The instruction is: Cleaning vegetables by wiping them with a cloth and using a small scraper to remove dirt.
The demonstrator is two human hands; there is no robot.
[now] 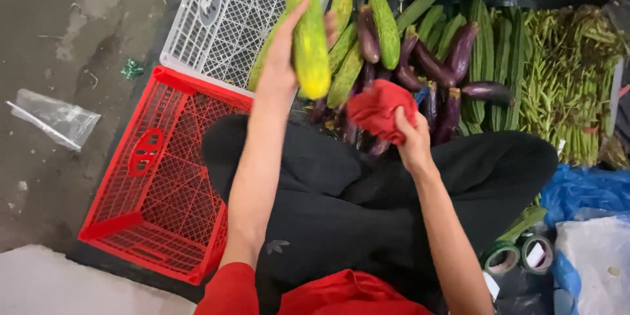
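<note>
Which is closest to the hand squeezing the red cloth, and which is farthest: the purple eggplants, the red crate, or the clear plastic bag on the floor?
From the right hand:
1. Purple eggplants, just beyond the red cloth, nearest.
2. Red crate, across the lap on the left side.
3. Clear plastic bag, on the floor at the far left, farthest.

A yellow-green cucumber (308, 33), yellowest at its lower end and finely speckled, is held in the left hand (281, 65). A plain red cloth (380, 110) is bunched in the right hand (413, 141). Green cucumbers (386, 26) and glossy dark purple aubergines (430, 65) are piled together. A red crate (157, 184) and a white crate (230, 20) show a lattice pattern. The trousers (341, 203) appear black.
</note>
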